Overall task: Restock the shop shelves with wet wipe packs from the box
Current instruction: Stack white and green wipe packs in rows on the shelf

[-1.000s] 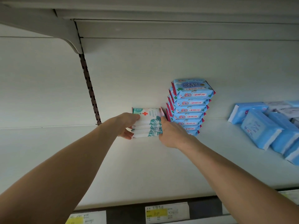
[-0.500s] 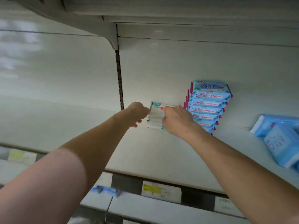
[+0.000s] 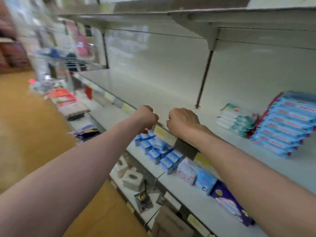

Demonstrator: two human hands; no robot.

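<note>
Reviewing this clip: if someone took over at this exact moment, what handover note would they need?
Left hand: fingers curled, holds nothing, above the shelf's front edge.
Right hand: the same, just beside it.
White-and-teal wipe packs: stacked on the upper shelf, right beside the blue pack stack.
Done: that white-and-teal stack is placed.
Left: the box is out of view; probably fetch more packs from it and set them on this shelf.

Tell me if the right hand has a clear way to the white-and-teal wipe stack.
Probably yes: the right hand holds nothing, and only bare shelf lies between it and the white-and-teal wipe stack; the blue stack sits beyond.
</note>
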